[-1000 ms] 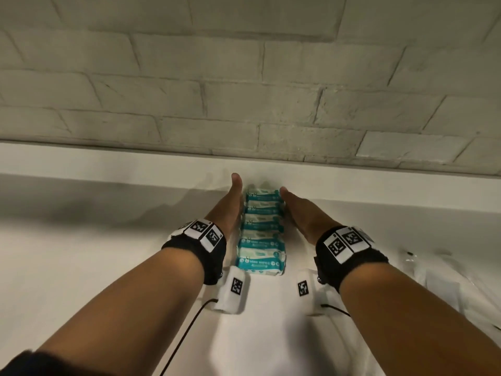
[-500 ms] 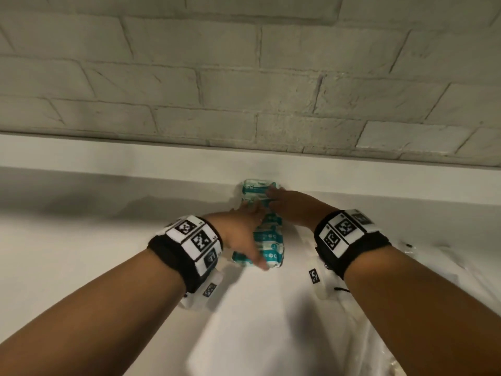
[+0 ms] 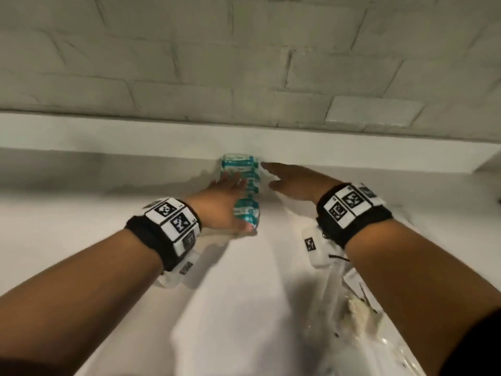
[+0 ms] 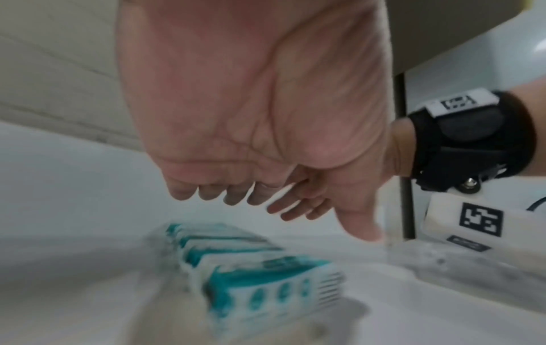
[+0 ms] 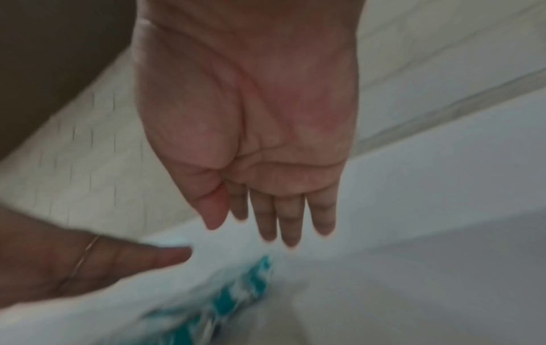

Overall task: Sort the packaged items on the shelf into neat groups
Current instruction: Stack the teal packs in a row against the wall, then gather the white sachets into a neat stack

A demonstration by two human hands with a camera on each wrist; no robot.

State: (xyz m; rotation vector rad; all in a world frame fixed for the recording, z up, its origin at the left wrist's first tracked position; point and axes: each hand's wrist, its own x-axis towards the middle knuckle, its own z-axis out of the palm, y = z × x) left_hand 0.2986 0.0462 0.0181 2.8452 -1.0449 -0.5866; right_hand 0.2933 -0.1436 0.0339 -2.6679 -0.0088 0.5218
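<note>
A row of several teal-and-white wipe packs stands on edge on the white shelf, running back to its rear wall. My left hand hovers over the row's left side with the thumb near the front pack. In the left wrist view the left hand hangs loosely above the packs and holds nothing. My right hand is just right of the row, fingers straight and pointing at its far end. The right wrist view shows the right hand flat and empty above the blurred packs.
Clear plastic bags with pale contents lie on the shelf at the lower right, under my right forearm. A grey brick wall rises behind the shelf's raised back rim. Bare white shelf stretches to the left of the row.
A second ago both hands pressed flat against the row's two sides. The left hand then passed over the row, and now both hands have come off the packs with fingers loose.
</note>
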